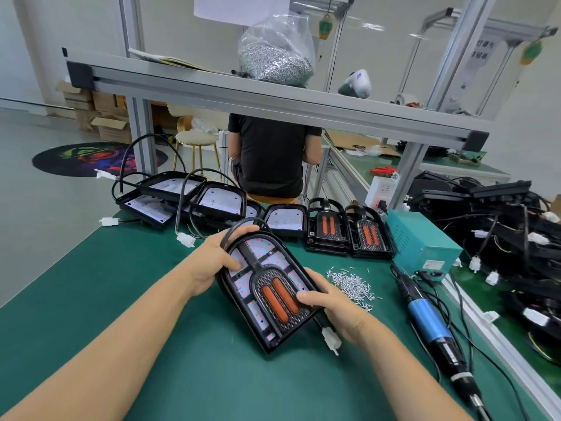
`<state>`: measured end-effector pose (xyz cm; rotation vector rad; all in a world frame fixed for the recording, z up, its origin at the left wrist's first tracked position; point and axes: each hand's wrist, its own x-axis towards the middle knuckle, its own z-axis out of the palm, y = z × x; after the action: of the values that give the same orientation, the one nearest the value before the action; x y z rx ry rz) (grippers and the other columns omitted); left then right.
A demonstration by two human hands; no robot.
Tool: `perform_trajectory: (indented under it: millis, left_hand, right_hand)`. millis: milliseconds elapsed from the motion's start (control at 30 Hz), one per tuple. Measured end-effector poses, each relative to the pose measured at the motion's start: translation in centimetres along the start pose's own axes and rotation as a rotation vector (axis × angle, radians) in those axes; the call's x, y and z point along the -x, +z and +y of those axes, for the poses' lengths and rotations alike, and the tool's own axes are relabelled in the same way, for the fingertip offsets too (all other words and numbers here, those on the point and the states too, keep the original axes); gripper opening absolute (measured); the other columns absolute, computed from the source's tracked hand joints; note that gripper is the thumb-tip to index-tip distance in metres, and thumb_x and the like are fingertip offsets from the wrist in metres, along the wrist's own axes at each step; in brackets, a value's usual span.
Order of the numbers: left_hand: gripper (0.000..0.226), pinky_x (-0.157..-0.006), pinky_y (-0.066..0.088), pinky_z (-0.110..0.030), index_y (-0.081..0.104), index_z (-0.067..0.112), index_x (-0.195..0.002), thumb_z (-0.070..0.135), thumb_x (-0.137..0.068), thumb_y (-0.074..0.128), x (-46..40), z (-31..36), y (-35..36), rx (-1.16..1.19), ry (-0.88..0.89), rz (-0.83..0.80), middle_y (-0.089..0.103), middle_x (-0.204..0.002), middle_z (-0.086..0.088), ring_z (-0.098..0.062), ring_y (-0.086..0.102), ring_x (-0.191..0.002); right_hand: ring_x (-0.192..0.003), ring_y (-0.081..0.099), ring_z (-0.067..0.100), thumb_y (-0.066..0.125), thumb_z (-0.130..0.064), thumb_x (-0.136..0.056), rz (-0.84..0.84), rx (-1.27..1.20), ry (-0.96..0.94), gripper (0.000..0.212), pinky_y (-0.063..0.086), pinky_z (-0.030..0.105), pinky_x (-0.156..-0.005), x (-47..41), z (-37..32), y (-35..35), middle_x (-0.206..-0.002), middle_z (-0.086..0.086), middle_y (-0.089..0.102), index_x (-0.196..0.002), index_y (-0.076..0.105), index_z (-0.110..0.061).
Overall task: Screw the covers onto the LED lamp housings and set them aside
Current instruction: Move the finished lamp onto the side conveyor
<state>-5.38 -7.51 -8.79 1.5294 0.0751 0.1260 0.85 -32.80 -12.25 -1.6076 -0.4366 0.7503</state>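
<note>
Over the green table I hold a black LED lamp housing (243,287) with a black cover (274,291) bearing two orange strips laid on its white LED board. My left hand (212,262) grips the housing's rounded top left edge, thumb on the board. My right hand (337,308) grips the lower right edge, thumb pressing the cover beside the strips. A pile of small silver screws (352,284) lies just right of the housing. An electric screwdriver (431,326) with a blue body lies on the table at the right.
Several open housings (212,199) with cables lie at the table's far edge, beside two stacks of covers (349,232). A teal power box (425,241) and a heap of black lamps (501,223) stand at the right. A person in black sits beyond the table.
</note>
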Motion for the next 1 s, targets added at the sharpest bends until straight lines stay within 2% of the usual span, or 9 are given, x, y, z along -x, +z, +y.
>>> perform_trajectory:
  millis: [100, 267, 400, 500, 600, 700, 833, 933, 1000]
  left_hand:
    - [0.082, -0.102, 0.043, -0.046, 0.068, 0.032, -0.111, -0.031, -0.065, 0.043, -0.6, 0.7, -0.2, -0.086, 0.008, 0.008, 0.066, -0.12, 0.006, -0.022, 0.055, -0.12]
    - [0.082, -0.098, 0.044, -0.035, 0.068, 0.034, -0.11, -0.029, -0.064, 0.044, -1.5, 2.5, 0.2, -0.219, 0.024, -0.069, 0.067, -0.118, 0.013, -0.013, 0.055, -0.119]
    - [0.081, -0.087, 0.046, -0.029, 0.069, 0.042, -0.102, -0.027, -0.066, 0.047, -1.8, 2.6, 0.8, -0.242, 0.043, -0.073, 0.067, -0.113, 0.019, -0.005, 0.056, -0.112]
    - [0.072, -0.074, 0.044, -0.025, 0.063, 0.033, -0.109, -0.027, -0.069, 0.052, -1.7, 0.8, 1.0, -0.147, 0.031, 0.097, 0.064, -0.117, 0.015, -0.01, 0.054, -0.113]
    - [0.063, -0.076, 0.045, -0.029, 0.057, 0.022, -0.112, -0.026, -0.071, 0.055, -1.2, -1.3, 1.8, 0.015, -0.028, 0.264, 0.066, -0.105, 0.005, -0.015, 0.059, -0.096]
    - [0.043, -0.076, 0.047, -0.033, 0.058, 0.014, -0.098, -0.022, -0.075, 0.055, 0.3, -3.0, 3.6, 0.211, -0.077, 0.287, 0.066, -0.086, -0.007, -0.022, 0.06, -0.078]
    - [0.031, -0.09, 0.05, -0.037, 0.059, 0.004, -0.113, -0.011, -0.086, 0.053, 2.7, -4.6, 6.4, 0.362, -0.107, 0.241, 0.071, -0.104, -0.012, -0.025, 0.066, -0.093]
    - [0.037, -0.096, 0.047, -0.037, 0.056, 0.01, -0.12, -0.006, -0.087, 0.055, 4.1, -5.0, 7.8, 0.302, -0.06, 0.211, 0.07, -0.113, -0.006, -0.024, 0.064, -0.107]
    - [0.044, -0.101, 0.044, -0.04, 0.053, 0.013, -0.125, -0.006, -0.085, 0.058, 4.6, -5.0, 8.2, 0.237, -0.033, 0.196, 0.068, -0.118, -0.004, -0.024, 0.061, -0.113]
  right_hand:
    - [-0.114, 0.064, 0.018, 0.084, -0.04, -0.059, -0.016, 0.065, 0.064, 0.081, 0.043, 0.041, -0.107, -0.2, -0.9, 0.3, -0.121, -0.001, 0.069, -0.132, 0.054, -0.024]
    - [-0.096, 0.066, 0.016, 0.079, -0.017, -0.075, -0.062, 0.191, 0.121, 0.03, 0.045, 0.029, -0.098, -0.9, -2.2, 0.4, -0.106, 0.004, 0.075, -0.105, 0.072, -0.014]
    - [-0.097, 0.065, 0.014, 0.08, -0.029, -0.069, -0.05, 0.185, 0.098, 0.041, 0.041, 0.029, -0.104, -0.5, -1.5, 0.3, -0.106, 0.004, 0.074, -0.105, 0.072, -0.012]
    - [-0.108, 0.065, 0.02, 0.076, -0.031, -0.081, 0.009, 0.109, 0.047, 0.04, 0.038, 0.035, -0.108, -0.4, -0.3, 0.3, -0.111, 0.004, 0.073, -0.115, 0.068, -0.011]
    - [-0.093, 0.067, 0.015, 0.066, -0.027, -0.091, 0.121, 0.009, 0.01, 0.032, 0.05, 0.028, -0.094, -0.4, 0.3, 0.2, -0.105, 0.006, 0.074, -0.116, 0.062, -0.008]
    - [-0.079, 0.068, 0.011, 0.059, -0.026, -0.096, 0.194, -0.07, 0.021, 0.021, 0.052, 0.02, -0.076, -0.5, 0.7, 0.3, -0.092, 0.001, 0.075, -0.11, 0.062, -0.01]
    - [-0.083, 0.068, 0.016, 0.058, -0.026, -0.097, 0.282, -0.122, 0.02, 0.023, 0.054, 0.027, -0.084, -0.7, 1.1, 0.6, -0.098, 0.006, 0.075, -0.111, 0.064, -0.008]
    - [-0.082, 0.067, 0.016, 0.06, -0.024, -0.097, 0.335, -0.194, 0.026, 0.021, 0.054, 0.026, -0.08, -0.7, 0.9, 1.1, -0.097, 0.005, 0.075, -0.111, 0.062, -0.008]
    - [-0.086, 0.066, 0.018, 0.06, -0.025, -0.097, 0.359, -0.254, 0.03, 0.023, 0.053, 0.03, -0.086, -0.7, 0.8, 1.4, -0.101, 0.006, 0.073, -0.113, 0.061, -0.008]
